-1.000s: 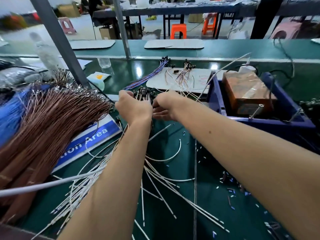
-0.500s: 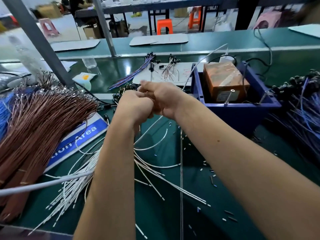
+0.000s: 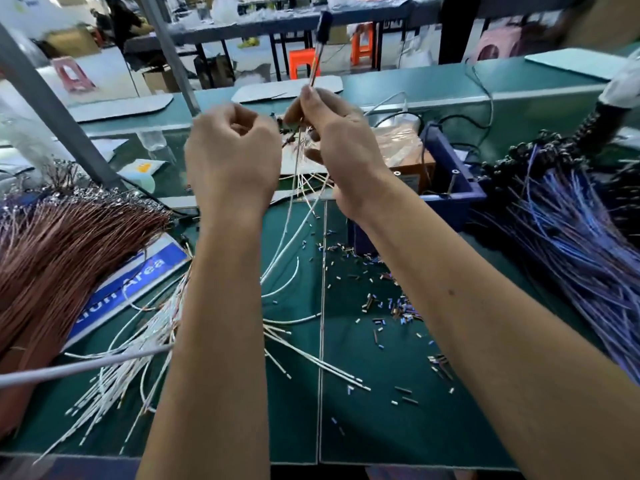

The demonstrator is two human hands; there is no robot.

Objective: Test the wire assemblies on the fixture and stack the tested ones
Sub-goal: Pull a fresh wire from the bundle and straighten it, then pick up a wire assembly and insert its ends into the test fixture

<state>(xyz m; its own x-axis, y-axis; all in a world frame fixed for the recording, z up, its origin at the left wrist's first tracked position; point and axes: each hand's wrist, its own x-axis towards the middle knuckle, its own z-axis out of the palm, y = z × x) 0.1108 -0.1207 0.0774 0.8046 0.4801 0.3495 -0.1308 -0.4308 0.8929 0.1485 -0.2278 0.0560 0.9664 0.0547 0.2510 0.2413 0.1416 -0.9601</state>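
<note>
Both my hands are raised above the green bench. My right hand [image 3: 339, 140] pinches a thin wire assembly [image 3: 316, 57] whose dark connector end sticks up past the fingertips. Thin white wires [image 3: 294, 188] hang from between my hands down to the mat. My left hand [image 3: 235, 150] is a closed fist beside it, and small black connectors [image 3: 284, 131] show at its right edge. What the fist holds is hidden. The test fixture, a brown box [image 3: 405, 150], sits in a blue bin [image 3: 453, 181] behind my right wrist.
A thick fan of brown wires [image 3: 52, 258] covers the left. Blue-purple wires with black connectors [image 3: 571, 244] are piled at the right. Loose white wires [image 3: 138, 358] and cut insulation bits [image 3: 384, 303] lie on the mat. A blue "Area" sign [image 3: 131, 282] lies left of my arm.
Both hands have lifted up from the black connectors on the bench. The right hand now holds one wire upright, with white wires trailing below. The view has shifted right.
</note>
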